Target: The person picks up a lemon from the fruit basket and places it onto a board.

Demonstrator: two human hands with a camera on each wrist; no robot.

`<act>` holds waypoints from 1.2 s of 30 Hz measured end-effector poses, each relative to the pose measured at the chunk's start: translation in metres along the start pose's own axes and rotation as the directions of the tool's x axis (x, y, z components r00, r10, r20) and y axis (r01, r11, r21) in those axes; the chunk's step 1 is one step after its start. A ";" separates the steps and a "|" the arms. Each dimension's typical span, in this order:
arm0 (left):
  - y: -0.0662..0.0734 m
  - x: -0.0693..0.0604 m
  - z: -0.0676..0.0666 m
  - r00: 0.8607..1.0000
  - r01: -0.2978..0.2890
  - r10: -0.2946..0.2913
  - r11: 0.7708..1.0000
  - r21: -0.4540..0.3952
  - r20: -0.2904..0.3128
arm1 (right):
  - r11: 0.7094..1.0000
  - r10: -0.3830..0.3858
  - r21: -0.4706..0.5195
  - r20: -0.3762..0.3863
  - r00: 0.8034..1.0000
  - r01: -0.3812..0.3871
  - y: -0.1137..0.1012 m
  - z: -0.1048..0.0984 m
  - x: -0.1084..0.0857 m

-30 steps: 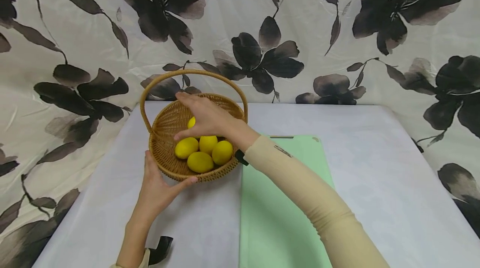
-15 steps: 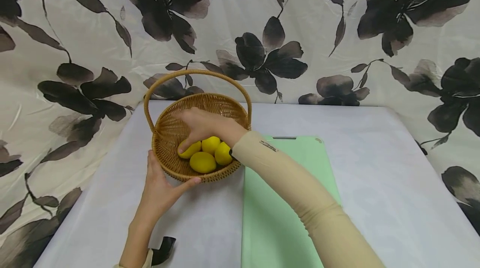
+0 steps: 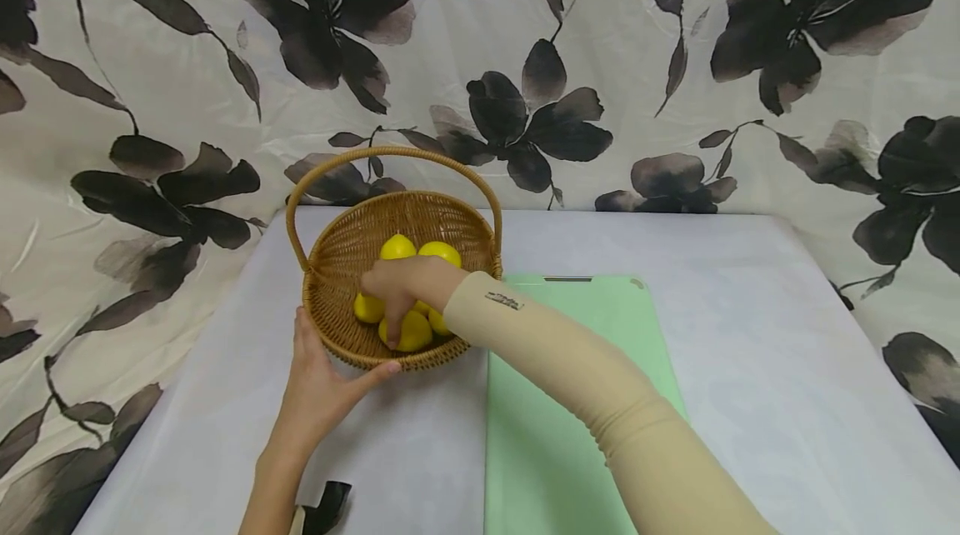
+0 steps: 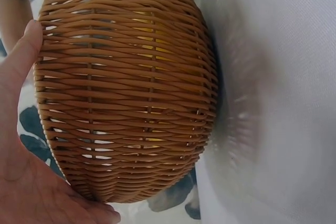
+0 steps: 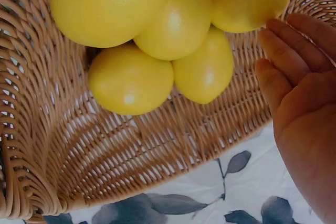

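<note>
Right hand [image 3: 411, 278] is inside the basket [image 3: 330, 289], back of the hand up, arm in a beige sleeve [image 3: 555, 352] slanting in from lower right. Thumb points down across the front lemon [image 3: 412, 333]. Head view hides the other fingertips; right wrist view has them: fingers extended, nearly straight, tips at the edge of 1 lemon. Contact there likely, can't confirm. Nothing gripped that I can see.

Left hand [image 3: 318, 385] is outside the basket, near left, thumb and fingers spread wide. Thumb along the front rim, fingers up the left side: bracing the wall, not curled round it. Left wrist view adds yellow showing through the weave.

Lemons [image 5: 131, 80] all in the basket, bunched; right wrist view shows 6, some cropped. Head view has several covered by the right hand.

Basket sits rear left on the white table [image 3: 750, 368], handle [image 3: 405, 151] arched overhead. Green board [image 3: 562, 435] just right of it, partly under the right sleeve. Floral cloth [image 3: 637, 60] behind.
</note>
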State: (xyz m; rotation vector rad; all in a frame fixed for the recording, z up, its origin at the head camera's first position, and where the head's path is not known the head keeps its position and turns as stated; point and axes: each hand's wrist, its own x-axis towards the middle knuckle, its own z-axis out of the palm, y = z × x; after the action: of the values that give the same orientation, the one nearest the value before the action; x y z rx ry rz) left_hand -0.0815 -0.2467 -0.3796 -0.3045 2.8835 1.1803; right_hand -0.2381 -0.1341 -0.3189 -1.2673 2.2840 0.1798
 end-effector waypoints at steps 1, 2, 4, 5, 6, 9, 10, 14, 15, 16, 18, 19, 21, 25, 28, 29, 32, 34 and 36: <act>0.000 0.000 0.000 1.000 -0.002 0.002 1.000 0.000 -0.004 | 1.000 0.006 -0.011 0.011 1.000 -0.006 -0.002 0.000 0.000; 0.000 0.000 0.000 1.000 0.000 0.000 1.000 0.000 -0.006 | 1.000 0.015 -0.012 0.014 1.000 -0.014 -0.003 0.001 -0.001; -0.001 0.000 0.000 1.000 0.000 0.000 1.000 -0.004 -0.006 | 1.000 0.028 -0.014 0.020 0.999 -0.028 -0.005 0.001 -0.003; -0.001 0.000 0.000 1.000 -0.001 0.001 1.000 -0.004 -0.007 | 0.999 0.032 -0.016 0.023 0.999 -0.032 -0.006 0.001 -0.003; -0.001 0.000 0.000 1.000 0.000 0.000 1.000 -0.006 -0.006 | 0.999 0.035 -0.020 0.029 0.999 -0.035 -0.007 0.002 -0.004; -0.001 0.000 0.000 1.000 -0.001 0.001 1.000 -0.010 -0.011 | 0.998 0.030 -0.063 0.039 0.999 -0.028 -0.010 0.004 -0.005; 0.000 0.000 0.000 1.000 -0.001 0.001 1.000 -0.010 -0.012 | 0.997 0.038 -0.071 0.046 0.998 -0.035 -0.010 0.005 -0.005; 0.000 0.001 0.001 1.000 -0.010 0.009 1.000 -0.012 -0.024 | 0.992 0.077 -0.104 0.087 0.993 -0.068 -0.015 0.008 -0.005; 0.000 0.000 0.000 1.000 -0.014 0.014 1.000 -0.012 -0.026 | 0.991 0.089 -0.105 0.099 0.991 -0.078 -0.017 0.008 -0.006; 0.000 0.000 0.000 0.999 -0.018 0.017 1.000 -0.014 -0.027 | 0.990 0.100 -0.115 0.110 0.989 -0.087 -0.018 0.008 -0.006; 0.000 0.000 0.001 1.000 -0.012 0.012 1.000 -0.007 -0.021 | 0.986 0.114 -0.140 0.125 0.986 -0.096 -0.021 0.010 -0.007; 0.000 0.000 0.001 1.000 -0.012 0.012 1.000 -0.004 -0.018 | 0.984 0.123 -0.148 0.127 0.984 -0.104 -0.022 0.011 -0.007; 0.000 0.000 0.002 1.000 -0.010 0.010 1.000 -0.004 -0.011 | 0.979 0.135 -0.169 0.122 0.983 -0.114 -0.022 0.014 -0.007; -0.002 -0.002 0.003 1.000 -0.015 0.015 1.000 -0.009 -0.017 | 0.975 0.126 -0.194 0.091 0.988 -0.107 -0.025 0.019 -0.003; -0.001 -0.002 0.003 1.000 -0.016 0.016 1.000 -0.009 -0.020 | 0.969 0.112 -0.229 0.069 0.991 -0.093 -0.026 0.022 -0.002; -0.001 -0.001 0.004 1.000 -0.017 0.017 1.000 -0.007 -0.020 | 0.965 0.106 -0.246 0.061 0.993 -0.088 -0.026 0.023 -0.002; -0.002 -0.001 0.004 1.000 -0.019 0.019 1.000 -0.004 -0.020 | 0.950 0.094 -0.301 0.041 0.995 -0.078 -0.029 0.026 0.000; -0.003 -0.001 0.004 1.000 -0.020 0.020 1.000 -0.001 -0.019 | 0.937 0.091 -0.340 0.030 0.995 -0.076 -0.031 0.028 0.000; -0.003 0.000 0.004 1.000 -0.021 0.021 1.000 0.000 -0.022 | 0.921 0.093 -0.381 0.016 0.996 -0.080 -0.033 0.030 0.002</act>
State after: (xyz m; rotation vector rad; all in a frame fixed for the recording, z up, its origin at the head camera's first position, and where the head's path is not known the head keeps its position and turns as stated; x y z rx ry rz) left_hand -0.0813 -0.2463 -0.3847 -0.2898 2.9129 1.1873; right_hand -0.2004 -0.1430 -0.3410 -1.3323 2.3506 0.7013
